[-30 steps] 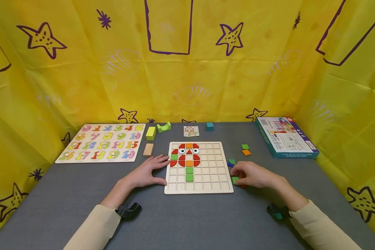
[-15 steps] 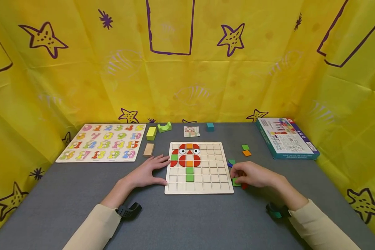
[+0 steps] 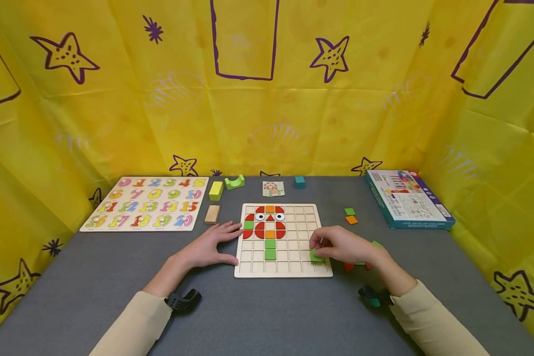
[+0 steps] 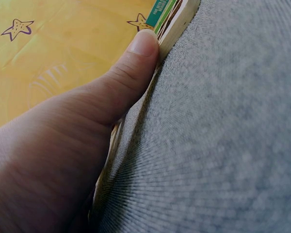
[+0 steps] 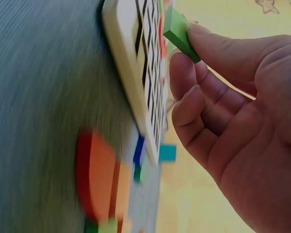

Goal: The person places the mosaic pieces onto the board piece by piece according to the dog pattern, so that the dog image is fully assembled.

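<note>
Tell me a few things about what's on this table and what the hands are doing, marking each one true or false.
1. The right hand pinches a green tile. True.
2. The left hand is raised well clear of the grid board. False: the left hand touches the edge of the grid board.
3. A small picture card lies beyond the grid board. True.
4. Every cell of the grid board is filled. False: many cells are bare.
5. The yellow block is left of the teal cube. True.
6. The number puzzle lies on the person's right. False: the number puzzle lies on the left.
</note>
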A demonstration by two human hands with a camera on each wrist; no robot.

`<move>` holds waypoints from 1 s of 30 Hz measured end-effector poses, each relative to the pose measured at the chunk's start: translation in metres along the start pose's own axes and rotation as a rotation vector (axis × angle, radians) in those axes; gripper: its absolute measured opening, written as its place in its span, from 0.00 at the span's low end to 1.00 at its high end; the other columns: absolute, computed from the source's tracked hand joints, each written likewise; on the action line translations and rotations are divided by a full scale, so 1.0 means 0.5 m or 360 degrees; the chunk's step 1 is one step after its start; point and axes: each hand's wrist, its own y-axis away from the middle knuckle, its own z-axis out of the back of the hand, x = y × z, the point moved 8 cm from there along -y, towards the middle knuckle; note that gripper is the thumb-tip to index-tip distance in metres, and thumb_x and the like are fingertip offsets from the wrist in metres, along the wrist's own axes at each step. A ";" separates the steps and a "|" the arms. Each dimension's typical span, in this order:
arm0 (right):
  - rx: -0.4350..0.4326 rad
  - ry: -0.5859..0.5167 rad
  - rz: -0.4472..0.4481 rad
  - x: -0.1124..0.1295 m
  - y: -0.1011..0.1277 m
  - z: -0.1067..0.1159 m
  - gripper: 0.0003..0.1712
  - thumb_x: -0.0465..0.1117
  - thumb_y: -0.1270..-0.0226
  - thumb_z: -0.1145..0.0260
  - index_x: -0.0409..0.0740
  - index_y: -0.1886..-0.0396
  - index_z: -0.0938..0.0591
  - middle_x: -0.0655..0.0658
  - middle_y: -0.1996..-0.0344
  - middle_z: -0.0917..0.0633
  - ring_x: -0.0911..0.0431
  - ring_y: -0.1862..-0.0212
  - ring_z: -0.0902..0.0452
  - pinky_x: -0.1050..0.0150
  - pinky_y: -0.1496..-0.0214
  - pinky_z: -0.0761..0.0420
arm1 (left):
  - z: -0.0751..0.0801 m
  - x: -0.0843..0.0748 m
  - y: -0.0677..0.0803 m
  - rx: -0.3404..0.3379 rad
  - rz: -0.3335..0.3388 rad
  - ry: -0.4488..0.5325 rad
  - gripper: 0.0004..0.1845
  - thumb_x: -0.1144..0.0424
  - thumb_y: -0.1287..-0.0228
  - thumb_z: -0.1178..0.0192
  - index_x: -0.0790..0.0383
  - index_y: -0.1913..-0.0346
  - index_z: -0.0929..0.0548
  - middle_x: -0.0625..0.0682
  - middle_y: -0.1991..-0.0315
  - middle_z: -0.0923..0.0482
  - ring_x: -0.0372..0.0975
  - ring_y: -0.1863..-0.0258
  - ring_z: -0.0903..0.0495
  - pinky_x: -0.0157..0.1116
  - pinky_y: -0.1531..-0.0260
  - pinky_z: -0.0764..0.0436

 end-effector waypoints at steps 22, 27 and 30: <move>0.0098 0.0070 0.0251 0.118 -0.134 -0.104 0.04 0.36 0.30 0.31 0.49 0.61 0.17 0.58 0.69 0.21 0.62 0.65 0.26 0.66 0.58 0.21 | 0.000 0.002 -0.005 -0.0003 0.0004 0.0013 0.48 0.37 0.43 0.30 0.59 0.25 0.31 0.54 0.23 0.41 0.55 0.22 0.50 0.58 0.26 0.56; 0.0120 0.0077 0.0228 0.114 -0.143 -0.119 0.05 0.35 0.31 0.30 0.50 0.61 0.17 0.58 0.70 0.21 0.62 0.65 0.27 0.66 0.58 0.22 | -0.002 0.004 -0.003 0.0002 0.0007 0.0016 0.48 0.37 0.44 0.29 0.58 0.25 0.31 0.54 0.23 0.41 0.54 0.22 0.50 0.58 0.26 0.56; 0.0134 0.0078 0.0227 0.112 -0.145 -0.128 0.05 0.36 0.31 0.30 0.51 0.61 0.16 0.59 0.71 0.22 0.63 0.66 0.27 0.67 0.59 0.22 | -0.003 0.006 -0.001 0.0004 0.0018 0.0005 0.49 0.35 0.44 0.30 0.57 0.25 0.31 0.53 0.23 0.41 0.53 0.22 0.51 0.57 0.26 0.56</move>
